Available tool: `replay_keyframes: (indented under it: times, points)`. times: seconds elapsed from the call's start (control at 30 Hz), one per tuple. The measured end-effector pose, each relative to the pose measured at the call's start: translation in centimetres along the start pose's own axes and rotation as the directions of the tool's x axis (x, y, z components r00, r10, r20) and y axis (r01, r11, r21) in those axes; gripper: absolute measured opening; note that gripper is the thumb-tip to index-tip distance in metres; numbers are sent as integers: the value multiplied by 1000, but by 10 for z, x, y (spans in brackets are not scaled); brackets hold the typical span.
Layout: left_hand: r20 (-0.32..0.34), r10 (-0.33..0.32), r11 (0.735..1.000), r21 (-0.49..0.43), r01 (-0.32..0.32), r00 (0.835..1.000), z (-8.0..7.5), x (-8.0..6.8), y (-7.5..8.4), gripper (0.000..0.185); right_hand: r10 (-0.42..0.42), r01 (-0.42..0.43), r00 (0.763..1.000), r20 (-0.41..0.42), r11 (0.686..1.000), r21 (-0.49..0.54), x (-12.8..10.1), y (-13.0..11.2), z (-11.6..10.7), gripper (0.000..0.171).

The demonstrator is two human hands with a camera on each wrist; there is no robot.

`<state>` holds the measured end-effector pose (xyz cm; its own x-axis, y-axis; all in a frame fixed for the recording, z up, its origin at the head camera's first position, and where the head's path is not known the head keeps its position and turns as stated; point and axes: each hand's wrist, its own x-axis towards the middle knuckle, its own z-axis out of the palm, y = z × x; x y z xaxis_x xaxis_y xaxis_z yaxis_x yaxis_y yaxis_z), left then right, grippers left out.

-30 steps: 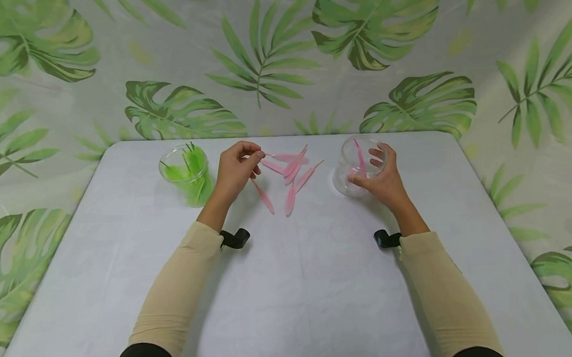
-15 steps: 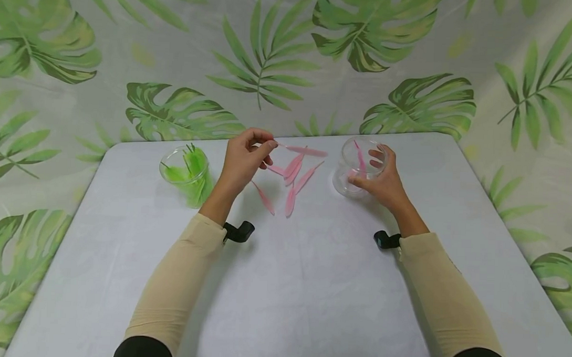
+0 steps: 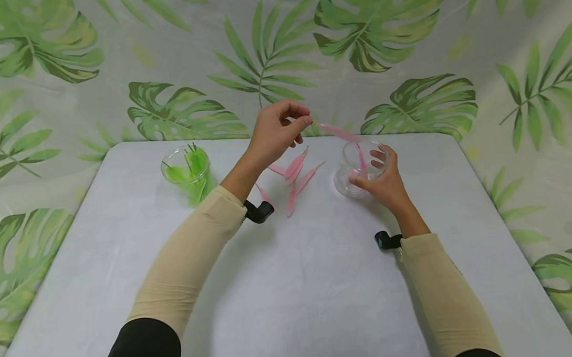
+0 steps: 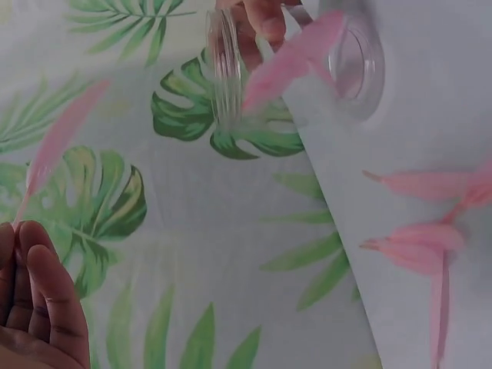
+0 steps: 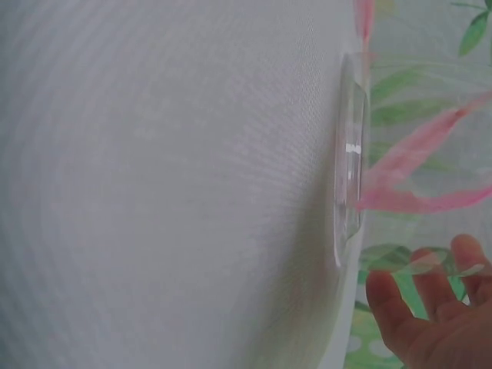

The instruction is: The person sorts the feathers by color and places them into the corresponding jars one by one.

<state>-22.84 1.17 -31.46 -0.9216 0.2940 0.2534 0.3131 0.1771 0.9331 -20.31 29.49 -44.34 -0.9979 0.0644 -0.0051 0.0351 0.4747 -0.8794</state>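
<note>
My left hand pinches the quill of a pink feather between thumb and fingertips, raised above the far table edge. The feather's vane lies level, its far end over the mouth of a clear jar. My right hand grips that jar from the right, thumb in front and fingers behind. Pink feathers stand inside the jar, leaning. In the left wrist view, the held feather points away from the fingertips. Several loose pink feathers lie on the table between my hands.
A clear cup holding green feathers stands at the left of the white-covered table. Behind the table hangs a leaf-patterned cloth.
My left hand has lifted the pink feather from the loose ones and carried it up and right to the jar's mouth. The right hand and jar have stayed in place.
</note>
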Motion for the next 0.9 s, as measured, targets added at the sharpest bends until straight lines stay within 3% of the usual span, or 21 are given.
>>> replay_keyframes:
  times: [0.2, 0.43, 0.63, 0.9]
  points:
    - [32, -16, 1000, 6, 16, 999, 28, 14, -3, 16, -2, 2, 1000, -4, 1000, 9, -1, 0, -3, 115]
    - [49, -81, 996, 37, 80, 995, 58, 17, -22, 15, 0, 0, 1000, 8, 1000, 14, -1, 1, -2, 116]
    - [-6, -113, 985, 128, 113, 994, 72, 19, -39, 13, -13, 13, 1000, 5, 1000, 16, 0, 1, -1, 115]
    - [4, -96, 963, 254, 92, 995, 85, 18, -50, 13, -30, 30, 1000, 0, 999, 25, 0, 2, 0, 113]
